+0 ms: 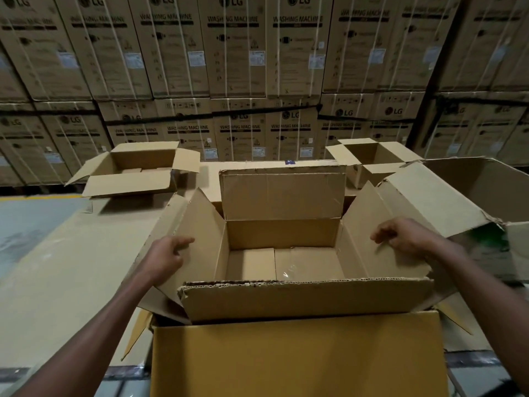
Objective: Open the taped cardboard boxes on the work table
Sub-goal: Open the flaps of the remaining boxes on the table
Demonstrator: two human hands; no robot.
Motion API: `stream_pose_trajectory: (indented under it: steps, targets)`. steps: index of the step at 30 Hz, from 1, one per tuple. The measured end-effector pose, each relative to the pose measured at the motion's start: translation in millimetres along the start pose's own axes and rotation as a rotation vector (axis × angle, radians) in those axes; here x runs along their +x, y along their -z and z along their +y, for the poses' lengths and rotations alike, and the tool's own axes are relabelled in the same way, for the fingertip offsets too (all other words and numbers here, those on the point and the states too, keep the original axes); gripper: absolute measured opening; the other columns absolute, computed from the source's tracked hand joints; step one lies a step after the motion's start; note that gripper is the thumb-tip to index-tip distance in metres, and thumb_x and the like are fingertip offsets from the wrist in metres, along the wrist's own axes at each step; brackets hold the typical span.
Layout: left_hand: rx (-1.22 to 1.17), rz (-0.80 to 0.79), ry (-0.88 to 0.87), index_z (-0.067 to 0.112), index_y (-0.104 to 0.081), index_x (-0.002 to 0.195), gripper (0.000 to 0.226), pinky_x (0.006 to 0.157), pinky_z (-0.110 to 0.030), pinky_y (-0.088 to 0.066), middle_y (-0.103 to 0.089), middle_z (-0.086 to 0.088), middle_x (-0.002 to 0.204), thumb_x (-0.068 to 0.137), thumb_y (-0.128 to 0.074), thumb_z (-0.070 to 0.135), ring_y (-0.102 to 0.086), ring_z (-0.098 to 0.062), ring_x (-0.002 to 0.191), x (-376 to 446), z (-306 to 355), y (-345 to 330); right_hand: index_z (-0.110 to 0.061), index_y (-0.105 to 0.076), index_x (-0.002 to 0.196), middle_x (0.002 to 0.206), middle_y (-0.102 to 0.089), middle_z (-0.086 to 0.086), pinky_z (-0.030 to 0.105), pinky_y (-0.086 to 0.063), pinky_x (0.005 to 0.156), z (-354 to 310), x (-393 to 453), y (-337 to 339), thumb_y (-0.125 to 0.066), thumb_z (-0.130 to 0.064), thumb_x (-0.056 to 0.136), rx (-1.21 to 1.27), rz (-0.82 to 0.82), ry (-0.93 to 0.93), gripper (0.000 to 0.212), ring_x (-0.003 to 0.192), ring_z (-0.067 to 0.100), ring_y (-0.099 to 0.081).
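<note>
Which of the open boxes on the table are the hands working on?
The middle box, nearest the camera: left hand and right hand hold its side flaps. The others sit untouched behind.

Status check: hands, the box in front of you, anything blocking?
Left hand on left flap, right hand on right flap, spreading them. Centre box open, looks empty. Nothing blocking.

"LG" and "WASHING MACHINE" on stacked cartons [237,53]
</note>
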State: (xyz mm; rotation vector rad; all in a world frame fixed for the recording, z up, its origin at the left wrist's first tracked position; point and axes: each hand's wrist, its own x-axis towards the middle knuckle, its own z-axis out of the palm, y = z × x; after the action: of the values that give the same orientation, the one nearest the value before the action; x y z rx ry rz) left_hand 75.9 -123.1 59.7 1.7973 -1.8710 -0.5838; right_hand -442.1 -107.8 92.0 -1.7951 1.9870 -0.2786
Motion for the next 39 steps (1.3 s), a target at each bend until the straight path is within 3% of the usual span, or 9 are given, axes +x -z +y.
stream_pose_trajectory:
  steps: [6, 10, 21, 24, 28, 33, 36, 39]
  targets:
    - [0.001, -0.006, 0.019, 0.018, -0.06, 0.138, 0.057, 0.106, -0.043, -0.048, -0.062, -0.007, 0.14, 0.09, -0.051, -0.012, -0.05, -0.027, 0.135, 8.8, -22.4, 1.0, -0.026, -0.07, 0.104, 0.11, -0.07, -0.002, 0.026, -0.048, 0.094, 12.8, 0.5, -3.9, -0.059, 0.015, 0.086, 0.036, 0.054, -0.011, 0.045, 0.108, 0.014, -0.063]
    - [0.009, 0.001, 0.015, 0.019, -0.062, 0.137, 0.058, 0.104, -0.041, -0.048, -0.061, -0.005, 0.139, 0.089, -0.051, -0.012, -0.051, -0.028, 0.133, 8.3, -30.7, 2.7, -0.022, -0.07, 0.105, 0.106, -0.069, -0.005, 0.013, -0.042, 0.073, 22.3, -5.7, -4.0, -0.058, 0.013, 0.088, 0.083, 0.101, -0.018, 0.041, 0.1, 0.007, -0.061]
    - [-0.016, -0.025, 0.032, 0.024, -0.063, 0.136, 0.055, 0.09, -0.034, -0.047, -0.055, -0.004, 0.144, 0.094, -0.048, -0.008, -0.05, -0.027, 0.126, 4.8, -49.0, 6.3, -0.023, -0.071, 0.106, 0.103, -0.069, -0.009, 0.013, -0.041, 0.072, 25.3, -7.0, -6.9, -0.058, 0.014, 0.089, 0.144, 0.109, -0.051, 0.043, 0.096, 0.0, -0.06]
    - [-0.015, -0.026, 0.025, 0.023, -0.064, 0.134, 0.055, 0.091, -0.032, -0.045, -0.057, -0.004, 0.142, 0.092, -0.049, -0.009, -0.051, -0.026, 0.126, 5.1, -48.9, 6.7, -0.03, -0.069, 0.101, 0.102, -0.069, -0.01, 0.018, -0.043, 0.076, 23.4, -8.8, -6.3, -0.061, 0.008, 0.09, 0.104, 0.106, -0.051, 0.041, 0.102, 0.009, -0.062]
    - [0.019, -0.027, -0.013, 0.021, -0.066, 0.13, 0.049, 0.099, -0.034, -0.044, -0.063, -0.003, 0.136, 0.092, -0.055, -0.007, -0.055, -0.023, 0.127, 2.5, -51.3, 7.3, -0.032, -0.067, 0.097, 0.107, -0.067, -0.007, 0.034, -0.048, 0.094, 29.2, -15.8, -7.2, -0.062, 0.0, 0.093, 0.07, 0.138, -0.06, 0.033, 0.111, 0.017, -0.061]
    - [0.284, 0.032, -0.099, 0.031, -0.073, 0.115, 0.048, 0.102, -0.046, -0.047, -0.055, -0.004, 0.146, 0.083, -0.066, -0.004, -0.05, -0.027, 0.134, -0.1, -57.6, 13.1, -0.038, -0.069, 0.101, 0.134, -0.061, -0.001, 0.049, -0.029, 0.109, 30.0, -19.5, -5.5, -0.072, -0.017, 0.089, -0.276, 0.233, -0.109, 0.024, 0.143, 0.028, -0.034]
    - [0.402, 0.003, -0.061, 0.033, -0.071, 0.116, 0.042, 0.11, -0.05, -0.033, -0.056, 0.002, 0.145, 0.085, -0.067, 0.005, -0.049, -0.021, 0.135, -3.5, -60.5, 13.0, -0.041, -0.068, 0.103, 0.141, -0.057, -0.004, 0.05, -0.022, 0.113, 30.6, -25.4, -11.8, -0.072, -0.021, 0.089, -0.356, 0.25, -0.134, 0.025, 0.147, 0.026, -0.027]
    - [0.429, -0.085, -0.023, 0.034, -0.069, 0.118, 0.03, 0.118, -0.058, -0.007, -0.051, 0.004, 0.148, 0.093, -0.065, 0.017, -0.03, -0.02, 0.149, -8.2, -65.6, 7.2, -0.038, -0.07, 0.11, 0.147, -0.051, -0.005, 0.05, -0.016, 0.114, 28.3, -33.0, -21.6, -0.07, -0.022, 0.089, -0.463, 0.252, -0.154, 0.026, 0.149, 0.023, -0.022]
